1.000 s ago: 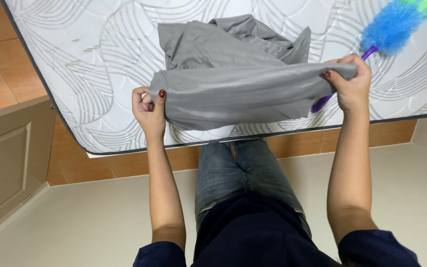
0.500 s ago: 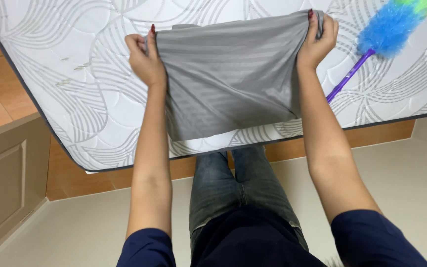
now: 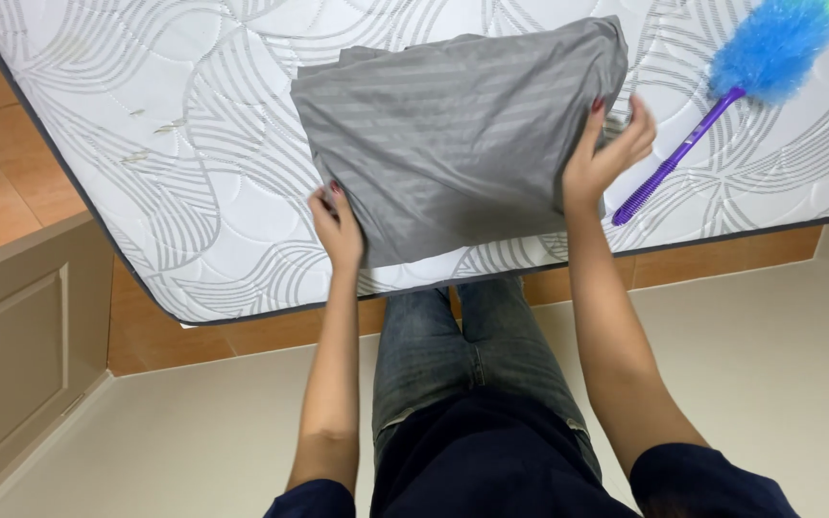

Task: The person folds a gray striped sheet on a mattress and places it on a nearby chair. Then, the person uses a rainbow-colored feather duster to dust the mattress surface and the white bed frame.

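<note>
A: Half a second ago both hands held the cloth (image 3: 462, 134) up by its top corners, stretched flat. Now the left hand (image 3: 340, 225) has dropped to the lower left edge, the right hand (image 3: 604, 158) has slid down the right side, and the cloth hangs closer to the mattress (image 3: 146, 144).

B: How do the hands stand?

A: The left is closed on the lower left edge, fingers curled over the fabric. The right is half open, thumb and fingers pinching the right edge with the fingertips spread.

B: And the cloth?

A: Grey and striped, a rough rectangle held between the hands just over the mattress's near edge. I'd judge it already folded at least once, since layers show at the top left corner. It isn't laid down yet and looks bulky enough to take another fold.

B: Anything around it?

A: A duster (image 3: 722, 91) with a blue head and purple handle lies on the mattress just right of the right hand, not touching it. Below are the person's jeans (image 3: 462, 355) and pale floor (image 3: 769, 345).
</note>
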